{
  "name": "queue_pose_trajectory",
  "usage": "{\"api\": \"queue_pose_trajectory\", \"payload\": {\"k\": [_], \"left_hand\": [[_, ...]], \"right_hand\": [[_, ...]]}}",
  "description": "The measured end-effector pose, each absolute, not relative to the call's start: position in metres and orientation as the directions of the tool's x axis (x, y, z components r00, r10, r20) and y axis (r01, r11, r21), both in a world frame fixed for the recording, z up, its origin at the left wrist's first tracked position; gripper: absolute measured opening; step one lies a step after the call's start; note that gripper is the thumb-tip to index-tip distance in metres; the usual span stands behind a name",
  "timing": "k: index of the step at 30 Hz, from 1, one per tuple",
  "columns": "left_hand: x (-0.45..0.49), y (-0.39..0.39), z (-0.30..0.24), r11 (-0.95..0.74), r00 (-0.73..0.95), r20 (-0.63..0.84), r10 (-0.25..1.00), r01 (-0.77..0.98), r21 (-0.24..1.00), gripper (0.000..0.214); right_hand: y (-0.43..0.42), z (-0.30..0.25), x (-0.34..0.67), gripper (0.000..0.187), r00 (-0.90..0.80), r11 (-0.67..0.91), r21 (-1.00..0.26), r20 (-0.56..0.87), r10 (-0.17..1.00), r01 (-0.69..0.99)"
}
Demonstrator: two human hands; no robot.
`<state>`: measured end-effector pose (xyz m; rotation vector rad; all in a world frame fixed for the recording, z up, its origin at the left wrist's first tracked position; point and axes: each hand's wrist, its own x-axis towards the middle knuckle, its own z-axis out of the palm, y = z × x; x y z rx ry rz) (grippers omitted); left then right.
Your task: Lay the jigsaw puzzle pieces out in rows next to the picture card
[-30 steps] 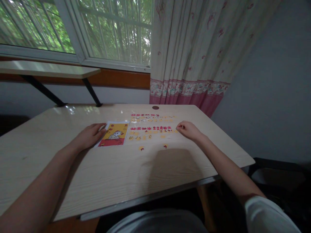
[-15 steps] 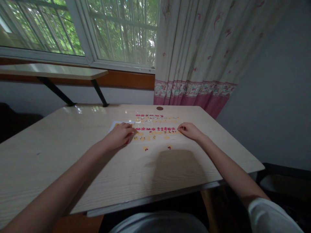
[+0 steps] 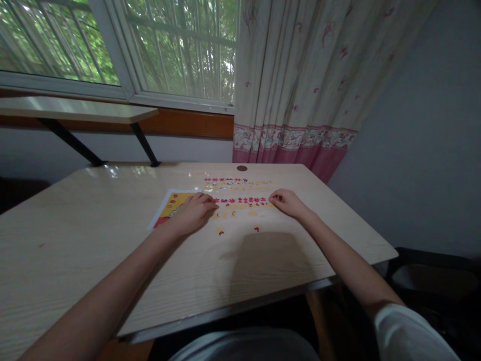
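Rows of small red and yellow puzzle pieces lie on the pale wooden table. A yellow and red picture card lies to their left. My left hand rests palm down over the card's right edge, its fingers curled at the left end of the piece rows. My right hand sits at the right end of the rows, fingers bent in a pinch on the pieces there. What it holds is too small to make out. Two loose pieces lie nearer to me.
A window with a sill shelf stands behind the table. A flowered curtain hangs at the back right. A round brown cable cap sits at the table's far edge. A dark seat is at the right.
My left hand has slid from the card's left edge rightward across it to the left end of the piece rows. My right hand has stayed in place.
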<state>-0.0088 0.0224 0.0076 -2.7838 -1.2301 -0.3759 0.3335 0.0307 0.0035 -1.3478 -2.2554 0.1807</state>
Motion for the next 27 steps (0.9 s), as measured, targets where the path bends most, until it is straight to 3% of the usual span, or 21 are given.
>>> {"api": "queue_pose_trajectory", "payload": {"k": [6, 11, 15, 22, 27], "left_hand": [[-0.014, 0.016, 0.015, -0.656, 0.622, 0.279, 0.732, 0.754, 0.038, 0.030], [-0.016, 0.003, 0.021, -0.685, 0.659, 0.233, 0.715, 0.727, 0.044, 0.029], [-0.012, -0.007, 0.023, -0.693, 0.675, 0.161, 0.720, 0.710, 0.125, 0.031], [-0.007, -0.014, 0.024, -0.700, 0.704, 0.074, 0.707, 0.680, 0.220, 0.030], [-0.003, -0.017, 0.026, -0.716, 0.717, 0.091, 0.691, 0.661, 0.227, 0.028]], "right_hand": [[0.028, 0.021, 0.286, 0.013, -0.566, 0.631, -0.364, 0.280, 0.775, 0.685], [0.040, 0.030, 0.251, 0.013, -0.602, 0.626, -0.403, 0.202, 0.773, 0.668], [0.048, 0.031, 0.235, 0.017, -0.658, 0.641, -0.353, 0.087, 0.748, 0.682], [0.049, 0.037, 0.225, 0.025, -0.623, 0.569, -0.288, -0.154, 0.767, 0.771], [0.045, 0.036, 0.225, 0.024, -0.623, 0.573, -0.280, -0.138, 0.770, 0.770]]}}
